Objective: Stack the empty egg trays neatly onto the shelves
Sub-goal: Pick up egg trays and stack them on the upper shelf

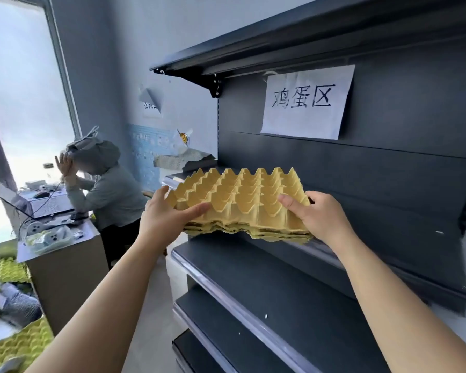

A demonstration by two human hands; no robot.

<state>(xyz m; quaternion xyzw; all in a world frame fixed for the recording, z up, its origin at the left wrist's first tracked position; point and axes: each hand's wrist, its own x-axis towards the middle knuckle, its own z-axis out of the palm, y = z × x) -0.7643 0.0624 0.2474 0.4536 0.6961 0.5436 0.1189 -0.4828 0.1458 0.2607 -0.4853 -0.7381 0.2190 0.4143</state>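
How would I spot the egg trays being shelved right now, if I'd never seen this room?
Find the dark shelving unit with the white paper sign. Just below the sign, the left hand and right hand grip a small stack of trays. It is tan-yellow, unlike the green trays lying at lower left.

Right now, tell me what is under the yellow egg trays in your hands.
Below the yellow egg trays, held by left hand and right hand, a dark lower shelf shows. The trays cover whatever lies directly beneath them, so contact with a shelf cannot be judged.
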